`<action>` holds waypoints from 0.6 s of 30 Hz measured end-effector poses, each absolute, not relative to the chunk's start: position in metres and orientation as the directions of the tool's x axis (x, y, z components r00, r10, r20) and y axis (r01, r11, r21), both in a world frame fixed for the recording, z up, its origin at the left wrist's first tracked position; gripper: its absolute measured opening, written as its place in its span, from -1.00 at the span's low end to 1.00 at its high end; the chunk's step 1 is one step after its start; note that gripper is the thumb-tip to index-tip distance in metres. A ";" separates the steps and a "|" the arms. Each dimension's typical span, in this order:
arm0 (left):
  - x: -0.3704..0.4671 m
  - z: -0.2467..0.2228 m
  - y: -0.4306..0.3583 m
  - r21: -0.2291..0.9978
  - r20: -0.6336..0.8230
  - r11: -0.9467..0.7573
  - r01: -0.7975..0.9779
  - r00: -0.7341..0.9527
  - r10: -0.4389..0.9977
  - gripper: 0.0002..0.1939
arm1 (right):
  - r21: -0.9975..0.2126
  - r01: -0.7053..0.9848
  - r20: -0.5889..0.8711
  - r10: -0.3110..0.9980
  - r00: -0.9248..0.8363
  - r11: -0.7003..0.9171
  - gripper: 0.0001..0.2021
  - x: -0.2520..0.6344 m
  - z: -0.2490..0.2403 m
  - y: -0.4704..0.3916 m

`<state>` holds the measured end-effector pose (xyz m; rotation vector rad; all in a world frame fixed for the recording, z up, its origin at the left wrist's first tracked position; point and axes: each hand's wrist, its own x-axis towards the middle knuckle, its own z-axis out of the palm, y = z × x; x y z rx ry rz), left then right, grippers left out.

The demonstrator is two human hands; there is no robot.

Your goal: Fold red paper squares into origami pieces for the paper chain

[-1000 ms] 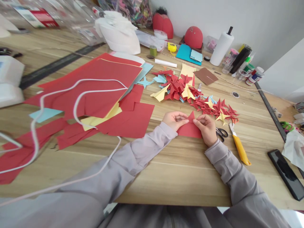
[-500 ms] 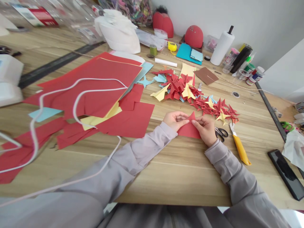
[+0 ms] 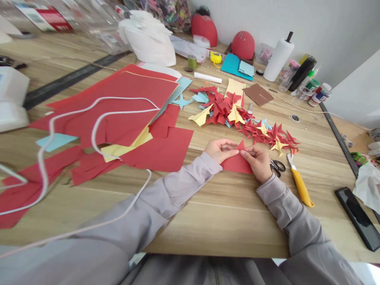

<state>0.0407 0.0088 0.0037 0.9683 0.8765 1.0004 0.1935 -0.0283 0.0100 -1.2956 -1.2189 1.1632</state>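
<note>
Between my hands is a piece of red paper (image 3: 236, 165), with a folded point sticking up at its far side. My left hand (image 3: 220, 151) pinches it from the left, thumb on top near the point. From the right, my right hand (image 3: 257, 160) grips it with the thumb pressed at the base of the point. Black-handled scissors (image 3: 278, 166) lie just right of my right hand, partly hidden by it. Beyond my hands is a heap of folded paper stars (image 3: 221, 109), mostly red with some yellow and blue. A yellow-handled knife (image 3: 301, 186) lies farther right.
Large red sheets (image 3: 130, 107) and cut strips cover the table's left side, with a white cord (image 3: 97, 101) looping over them. A black phone (image 3: 358, 217) lies at the right edge. Along the back stand a tape measure (image 3: 215, 57), a white bottle (image 3: 279, 59) and paint bottles (image 3: 320, 94).
Both hands stay in nearly the same place on the red paper. My left thumb has shifted slightly right, closer to my right thumb at the folded point.
</note>
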 end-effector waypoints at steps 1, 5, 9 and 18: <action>0.041 0.003 0.009 0.939 -0.135 0.222 -0.262 0.312 0.940 -0.59 | -0.998 0.062 -0.023 0.999 0.029 -0.025 -0.71 0.194 0.009 -0.028; 0.042 0.000 0.009 0.953 -0.123 0.193 -0.233 0.284 0.951 -0.61 | -0.998 0.067 -0.003 1.000 0.022 -0.004 -0.71 0.198 0.005 -0.026; 0.043 0.000 0.008 0.950 -0.145 0.208 -0.231 0.262 0.954 -0.63 | -0.991 0.134 0.026 0.999 0.047 0.020 -0.61 0.200 0.002 -0.025; 0.041 0.001 0.008 0.958 -0.113 0.178 -0.226 0.275 0.955 -0.68 | -0.977 0.214 0.017 0.999 -0.027 0.023 -0.62 0.193 0.012 -0.028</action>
